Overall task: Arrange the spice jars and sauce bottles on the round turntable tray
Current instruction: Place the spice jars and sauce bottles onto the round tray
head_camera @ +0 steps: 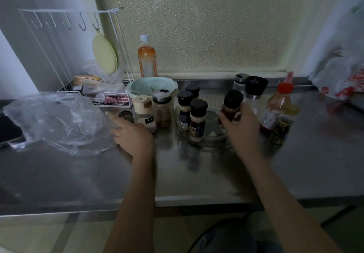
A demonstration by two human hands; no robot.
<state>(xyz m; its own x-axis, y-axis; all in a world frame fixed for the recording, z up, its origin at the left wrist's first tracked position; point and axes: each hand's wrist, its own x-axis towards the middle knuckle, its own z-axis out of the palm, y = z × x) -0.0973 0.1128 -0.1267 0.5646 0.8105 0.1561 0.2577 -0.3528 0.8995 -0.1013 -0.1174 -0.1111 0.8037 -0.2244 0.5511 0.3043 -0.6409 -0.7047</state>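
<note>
A clear round turntable tray (213,134) lies on the steel counter. Three black-capped spice jars stand on its left side, the nearest a pale-powder jar (197,119). My right hand (241,126) is shut on a red-spice jar (232,104) with a black cap, held over the tray's right edge. My left hand (131,134) rests on the counter, fingers around a small dark-lidded jar (126,116). Beside it stand a white-capped shaker (144,112) and a brown-spice jar (162,108). At the right are a red-capped sauce bottle (277,105) and a dark jar (280,129).
A crumpled clear plastic bag (57,120) lies at the left. Behind are a white wire rack (110,99), a pale green bowl (151,87), an orange drink bottle (146,57), and two tall black-lidded grinders (254,89). A red-printed plastic bag (342,75) sits far right.
</note>
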